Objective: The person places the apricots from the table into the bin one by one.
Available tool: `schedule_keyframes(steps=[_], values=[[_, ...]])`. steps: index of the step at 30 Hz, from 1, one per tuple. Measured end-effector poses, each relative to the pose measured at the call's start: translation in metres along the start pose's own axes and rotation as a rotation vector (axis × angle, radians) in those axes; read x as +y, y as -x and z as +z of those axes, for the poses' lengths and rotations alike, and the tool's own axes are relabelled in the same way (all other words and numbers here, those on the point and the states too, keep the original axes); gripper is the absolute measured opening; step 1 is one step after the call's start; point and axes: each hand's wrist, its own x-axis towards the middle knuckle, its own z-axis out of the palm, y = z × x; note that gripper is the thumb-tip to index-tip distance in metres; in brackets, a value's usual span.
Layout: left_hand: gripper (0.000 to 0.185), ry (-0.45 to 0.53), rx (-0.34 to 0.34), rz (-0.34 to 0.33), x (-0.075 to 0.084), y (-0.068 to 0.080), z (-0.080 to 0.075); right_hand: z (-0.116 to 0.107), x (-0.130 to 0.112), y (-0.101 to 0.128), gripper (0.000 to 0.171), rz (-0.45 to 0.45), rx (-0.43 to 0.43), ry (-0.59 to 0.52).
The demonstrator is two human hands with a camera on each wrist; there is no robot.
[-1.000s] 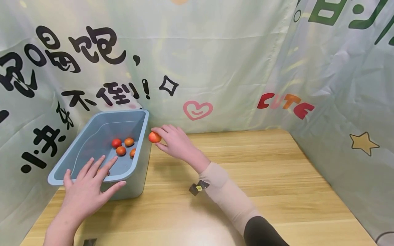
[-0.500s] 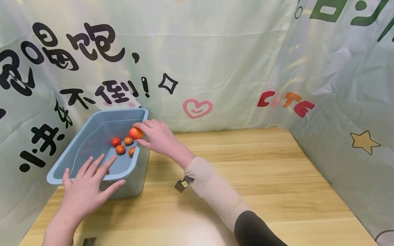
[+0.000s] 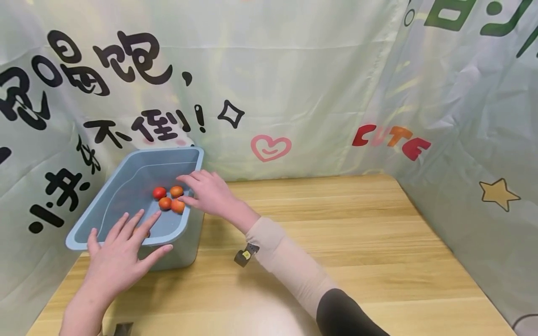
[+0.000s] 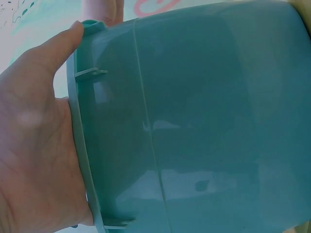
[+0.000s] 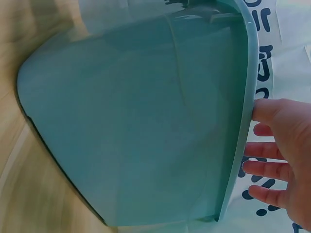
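A blue plastic basin (image 3: 126, 196) holds several small red-orange tomatoes (image 3: 165, 203), grouped towards its right side. My right hand (image 3: 212, 193) hangs over the basin's right rim, thumb and fingers apart with nothing between them. From the right wrist view, the fingers (image 5: 267, 170) show just past the rim, beyond the basin's outer wall (image 5: 131, 121). My left hand (image 3: 117, 261) lies across the near rim with spread fingers pointing inward, partly hiding a tomato (image 3: 147, 234). The left wrist view has its palm (image 4: 39, 145) along the rim and the thumb tip near the corner.
The basin stands at the left end of a wooden table (image 3: 399, 233). Behind it hangs a pale printed cloth (image 3: 302, 93), which also runs along both sides. A small black device (image 3: 246, 255) is strapped to the right wrist.
My right hand has moved left over the basin rim with a tomato and let it go; that tomato now lies among the others. The left hand has stayed in place.
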Motion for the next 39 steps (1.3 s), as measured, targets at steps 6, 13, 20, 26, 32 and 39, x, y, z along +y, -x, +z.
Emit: schedule_keyframes(steps=[6,13,20,26,32,39], values=[[0.084,0.001,0.008,0.000,0.000,0.001,0.002,0.003,0.007,0.009,0.049,0.028,0.001,-0.034],[0.083,0.002,0.012,-0.002,0.000,0.003,0.002,0.004,0.019,0.026,0.048,0.054,0.021,-0.054],[0.082,0.007,-0.027,-0.009,-0.002,0.000,-0.001,0.003,0.035,0.045,0.047,0.088,0.008,-0.074],[0.078,0.028,-0.080,-0.023,-0.004,-0.003,-0.005,0.000,0.053,0.061,0.046,0.127,0.015,-0.089],[0.077,0.069,-0.167,-0.062,-0.004,-0.010,-0.011,-0.004,0.073,0.082,0.044,0.164,0.035,-0.077],[0.078,0.111,-0.145,-0.093,0.005,-0.025,-0.019,-0.014,0.102,0.111,0.042,0.222,0.044,-0.023]])
